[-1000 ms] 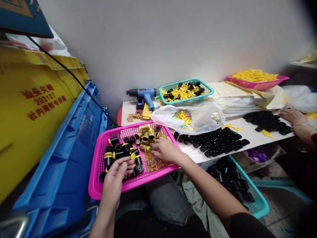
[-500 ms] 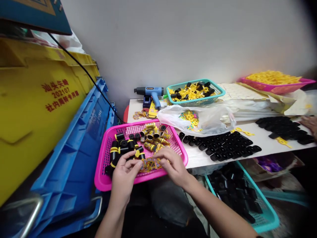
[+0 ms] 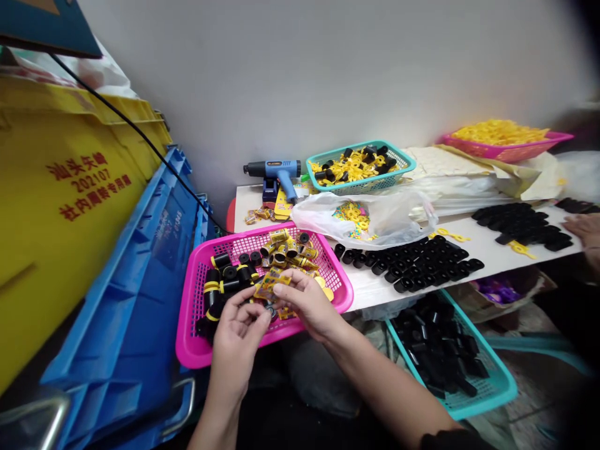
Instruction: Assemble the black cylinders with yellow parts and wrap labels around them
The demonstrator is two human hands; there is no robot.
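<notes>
A pink basket (image 3: 190,350) rests on my lap with several black cylinders (image 3: 224,279), some banded in yellow, and yellow printed labels (image 3: 287,247). My left hand (image 3: 237,334) is over the basket's front edge, fingers closed on a small black cylinder. My right hand (image 3: 307,301) meets it from the right, pinching a yellow printed label (image 3: 268,282) against that cylinder.
A white table (image 3: 375,289) carries rows of black cylinders (image 3: 412,262), a clear bag (image 3: 375,219), a blue heat gun (image 3: 276,172), a teal basket (image 3: 360,165) and a pink tray (image 3: 506,147). Another teal basket (image 3: 469,400) stands below. Blue (image 3: 135,312) and yellow crates (image 3: 56,206) stand left. Another person's hand (image 3: 585,231) rests far right.
My right hand came back from the label pile to my left hand, bringing a yellow label up to the black cylinder. The view shifted slightly.
</notes>
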